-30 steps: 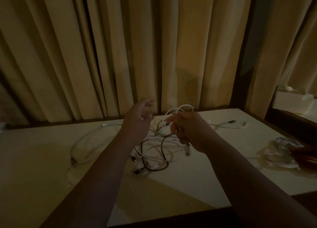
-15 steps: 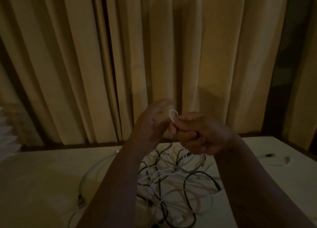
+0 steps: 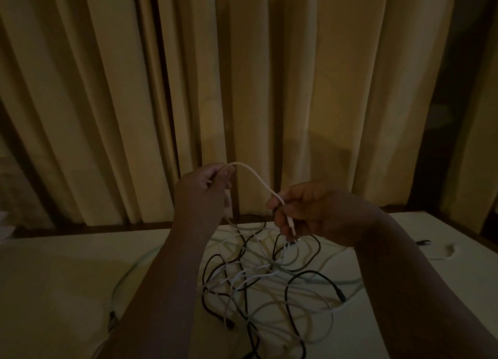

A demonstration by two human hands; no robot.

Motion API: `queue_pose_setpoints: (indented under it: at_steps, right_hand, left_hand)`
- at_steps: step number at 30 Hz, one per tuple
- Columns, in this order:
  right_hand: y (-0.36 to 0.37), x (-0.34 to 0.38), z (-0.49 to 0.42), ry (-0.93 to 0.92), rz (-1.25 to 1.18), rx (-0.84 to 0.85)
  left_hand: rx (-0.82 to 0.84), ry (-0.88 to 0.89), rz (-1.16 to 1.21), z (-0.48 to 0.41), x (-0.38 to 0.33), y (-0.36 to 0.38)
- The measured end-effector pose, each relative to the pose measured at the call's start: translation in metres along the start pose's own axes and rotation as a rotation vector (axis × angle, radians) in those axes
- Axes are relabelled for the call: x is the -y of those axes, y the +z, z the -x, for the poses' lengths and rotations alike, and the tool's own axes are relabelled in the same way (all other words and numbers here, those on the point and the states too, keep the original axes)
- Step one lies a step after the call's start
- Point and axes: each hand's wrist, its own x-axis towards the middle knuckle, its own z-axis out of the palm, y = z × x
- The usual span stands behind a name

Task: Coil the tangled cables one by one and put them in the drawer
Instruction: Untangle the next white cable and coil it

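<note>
Tangle of white and black cables [image 3: 258,276] lies on the desk [image 3: 54,277] at 6 o'clock, loops overlapping, nothing coiled by the look of it. A stray cable end [image 3: 442,252] sits apart at 3 o'clock. Above the pile, the left hand [image 3: 202,194] at 10 o'clock has its fingers curled, pinching a white cable [image 3: 257,178]. The right hand [image 3: 310,213] at 2 o'clock has its fingers curled round the same cable, which runs down into the pile. A short arc spans between them. Step, as I read it: freeing the first cable. Next: draw it out slowly, clear snags on the black loops, then wind. Drawer not in view. Curtain [image 3: 269,75] behind at 12 o'clock.
</note>
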Motion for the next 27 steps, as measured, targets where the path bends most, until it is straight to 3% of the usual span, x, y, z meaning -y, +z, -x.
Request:
queue_pose_setpoints:
  at_steps: [6, 11, 14, 19, 23, 27]
  right_hand:
    - [0.011, -0.001, -0.005, 0.014, 0.030, 0.064]
    - [0.021, -0.005, -0.010, 0.007, -0.030, 0.236]
    - [0.030, 0.003, -0.009, -0.106, -0.060, 0.247]
    - [0.039, 0.025, -0.003, -0.428, -0.347, -0.070]
    - [0.024, 0.022, -0.007, -0.513, -0.652, -0.466]
    - [0.007, 0.006, -0.013, -0.527, -0.554, -0.711]
  left_hand:
    - [-0.099, -0.010, -0.011, 0.004, -0.003, 0.004]
    - [-0.126, -0.011, -0.058, 0.004, -0.001, 0.011]
    - [-0.066, 0.004, -0.100, 0.006, 0.003, 0.017]
    - [0.254, -0.033, -0.125, 0.015, 0.001, 0.034]
    - [0.454, 0.035, -0.250, 0.034, -0.013, 0.058]
    - [0.544, -0.003, -0.216, 0.046, -0.027, 0.066]
